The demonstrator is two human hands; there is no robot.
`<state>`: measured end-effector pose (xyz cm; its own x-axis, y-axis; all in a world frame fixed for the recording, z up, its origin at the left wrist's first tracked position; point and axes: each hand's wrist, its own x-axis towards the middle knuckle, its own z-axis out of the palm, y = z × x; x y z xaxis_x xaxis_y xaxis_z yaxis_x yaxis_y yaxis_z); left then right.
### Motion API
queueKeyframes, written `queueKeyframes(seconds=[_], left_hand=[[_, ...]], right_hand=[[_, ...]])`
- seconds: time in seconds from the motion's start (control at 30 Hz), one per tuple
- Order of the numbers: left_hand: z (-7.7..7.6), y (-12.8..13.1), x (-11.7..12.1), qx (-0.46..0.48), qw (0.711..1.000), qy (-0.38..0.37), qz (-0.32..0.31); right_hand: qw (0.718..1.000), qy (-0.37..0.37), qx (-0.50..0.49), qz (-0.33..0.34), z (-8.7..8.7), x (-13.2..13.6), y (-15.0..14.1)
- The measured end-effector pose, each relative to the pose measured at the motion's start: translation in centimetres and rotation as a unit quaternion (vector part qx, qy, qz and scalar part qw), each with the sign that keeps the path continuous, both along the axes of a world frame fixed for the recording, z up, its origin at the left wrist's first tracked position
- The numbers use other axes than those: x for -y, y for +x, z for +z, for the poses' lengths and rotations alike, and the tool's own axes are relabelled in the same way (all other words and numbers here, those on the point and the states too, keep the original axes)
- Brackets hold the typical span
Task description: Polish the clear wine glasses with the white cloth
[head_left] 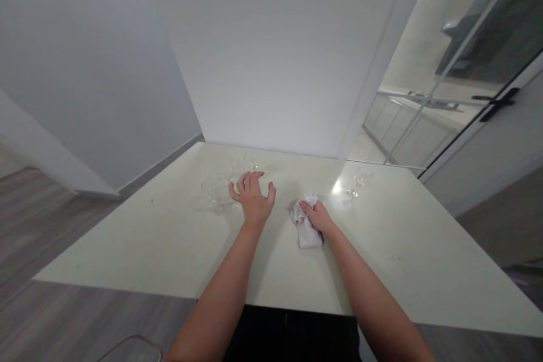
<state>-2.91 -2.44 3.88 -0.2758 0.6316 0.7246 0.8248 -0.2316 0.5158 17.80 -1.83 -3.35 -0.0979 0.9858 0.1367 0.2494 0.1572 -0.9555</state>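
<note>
My left hand (253, 197) is raised over the table with its fingers spread and bent, holding nothing. Just beyond and to the left of it stand several clear stemmed glasses (212, 185), partly hidden behind the fingers. A white cloth (309, 234) hangs crumpled from my right hand (318, 216), which is closed around its upper part. To the right of that hand, apart from it, another clear stemmed glass (358, 180) is on the table; it looks tilted in this view.
The pale glossy table (169, 243) reaches back to a white wall panel (275, 68). A glass-paned door with a black handle (496, 103) is at the right. Grey wood-look floor (38, 220) shows on the left, and a thin cable (136, 337) lies near the bottom.
</note>
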Motion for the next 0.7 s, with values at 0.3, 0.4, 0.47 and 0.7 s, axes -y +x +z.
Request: queueKeyframes(seconds=[0.3, 0.4, 0.47, 0.7], left_hand=[[-1.0, 0.1, -0.8, 0.083, 0.99, 0.077, -0.086], [-2.3, -0.1, -2.0, 0.17, 0.982, 0.046, -0.063], [-3.2, -0.4, -3.0, 0.204, 0.977, 0.019, -0.06], [-3.4, -0.1, -3.4, 0.28, 0.942, -0.061, -0.173]], right_hand=[[0.983, -0.064, -0.162, -0.062, 0.5, 0.3, -0.1], [0.943, -0.122, -0.304, -0.06, 1.0, 0.3, -0.2], [0.92, -0.115, -0.372, -0.055, 1.6, 0.3, -0.4], [0.896, -0.084, -0.434, -0.044, 3.2, 0.7, -1.3]])
